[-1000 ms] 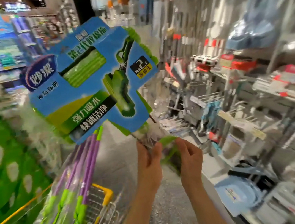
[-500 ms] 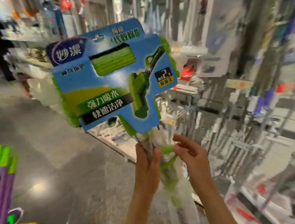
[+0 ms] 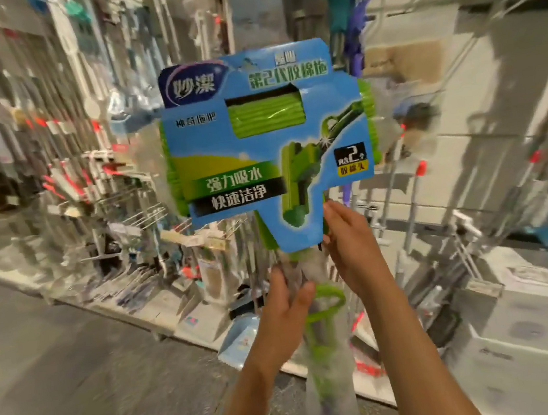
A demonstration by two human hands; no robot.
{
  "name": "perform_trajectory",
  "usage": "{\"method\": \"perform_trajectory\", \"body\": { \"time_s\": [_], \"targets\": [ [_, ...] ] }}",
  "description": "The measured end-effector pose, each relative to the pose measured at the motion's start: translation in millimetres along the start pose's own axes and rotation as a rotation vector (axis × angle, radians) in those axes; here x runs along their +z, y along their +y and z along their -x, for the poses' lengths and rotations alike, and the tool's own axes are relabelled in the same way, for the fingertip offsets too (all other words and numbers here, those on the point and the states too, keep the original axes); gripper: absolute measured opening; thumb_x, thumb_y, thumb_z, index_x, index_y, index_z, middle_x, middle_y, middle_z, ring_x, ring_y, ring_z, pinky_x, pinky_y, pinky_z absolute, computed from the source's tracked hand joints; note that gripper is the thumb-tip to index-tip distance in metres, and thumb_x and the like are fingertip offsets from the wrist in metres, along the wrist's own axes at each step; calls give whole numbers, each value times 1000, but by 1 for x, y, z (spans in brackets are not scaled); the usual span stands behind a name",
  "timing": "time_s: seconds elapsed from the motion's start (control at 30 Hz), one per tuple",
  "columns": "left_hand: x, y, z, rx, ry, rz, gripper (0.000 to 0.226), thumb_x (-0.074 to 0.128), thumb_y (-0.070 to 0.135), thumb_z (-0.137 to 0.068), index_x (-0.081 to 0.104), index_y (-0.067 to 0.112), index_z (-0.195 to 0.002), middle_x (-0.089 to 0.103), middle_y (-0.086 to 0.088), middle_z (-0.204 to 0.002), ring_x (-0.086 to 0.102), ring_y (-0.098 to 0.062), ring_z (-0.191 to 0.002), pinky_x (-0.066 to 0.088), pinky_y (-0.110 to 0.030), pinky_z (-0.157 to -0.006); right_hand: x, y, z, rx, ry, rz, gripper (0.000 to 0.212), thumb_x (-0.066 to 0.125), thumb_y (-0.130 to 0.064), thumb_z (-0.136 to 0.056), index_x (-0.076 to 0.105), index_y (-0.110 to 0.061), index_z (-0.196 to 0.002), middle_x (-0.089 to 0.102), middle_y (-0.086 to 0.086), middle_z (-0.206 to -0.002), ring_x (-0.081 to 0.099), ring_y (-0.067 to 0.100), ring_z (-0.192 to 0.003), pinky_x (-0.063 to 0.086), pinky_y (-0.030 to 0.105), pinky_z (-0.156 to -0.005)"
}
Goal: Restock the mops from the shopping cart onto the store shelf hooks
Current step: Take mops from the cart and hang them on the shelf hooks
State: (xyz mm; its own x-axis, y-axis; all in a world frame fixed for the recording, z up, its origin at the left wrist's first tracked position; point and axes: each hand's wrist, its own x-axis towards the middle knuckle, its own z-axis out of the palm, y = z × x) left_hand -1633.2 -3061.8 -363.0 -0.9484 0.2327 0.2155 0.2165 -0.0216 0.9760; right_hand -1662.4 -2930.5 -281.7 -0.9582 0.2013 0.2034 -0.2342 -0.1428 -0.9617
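From the head view, you are carrying one mop to the display, with hanging it yet to do. The green sponge mop in its blue printed card sleeve [image 3: 268, 146] stands upright in front of you, head end up and near the middle of the picture, its clear-wrapped shaft running down between your forearms. Your left hand [image 3: 286, 304] is wrapped round the shaft just under the card, fingers curled on the plastic. Your right hand [image 3: 348, 246] holds the card's lower right edge, fingers fairly straight along it; whether the thumb pinches behind I cannot tell.

The store shelf with its wire hooks [image 3: 149, 219] lies behind and to the left, blurred, with long-handled goods already hanging there. Next, I judge, you must pick a free hook, raise the mop and line its hanging hole up with the tip. That hole is not visible from here.
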Motion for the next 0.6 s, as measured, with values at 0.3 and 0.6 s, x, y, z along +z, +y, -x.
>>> {"method": "perform_trajectory", "body": {
  "time_s": [0.3, 0.6],
  "targets": [
    [45, 33, -36, -89, -226, -158, 19, 33, 49, -103, 45, 35, -98, 50, 21, -101, 50, 8, -95, 35, 0, -81, -58, -28, 2, -68, 256, -24, 31, 58, -17, -100, 61, 14, -101, 65, 15, -91, 59, 20, -78, 46, 24, -53],
    [62, 70, -105, -19, -141, 250, 44, 64, 53, -79, 69, 21, -108, 75, 7, -103, 69, -11, -103, 55, -40, -95, -79, -35, 16, -83, 424, 6, 16, 60, -12, -98, 73, -10, -90, 73, 4, -87, 68, 15, -81, 52, 38, -72]
  ]
}}
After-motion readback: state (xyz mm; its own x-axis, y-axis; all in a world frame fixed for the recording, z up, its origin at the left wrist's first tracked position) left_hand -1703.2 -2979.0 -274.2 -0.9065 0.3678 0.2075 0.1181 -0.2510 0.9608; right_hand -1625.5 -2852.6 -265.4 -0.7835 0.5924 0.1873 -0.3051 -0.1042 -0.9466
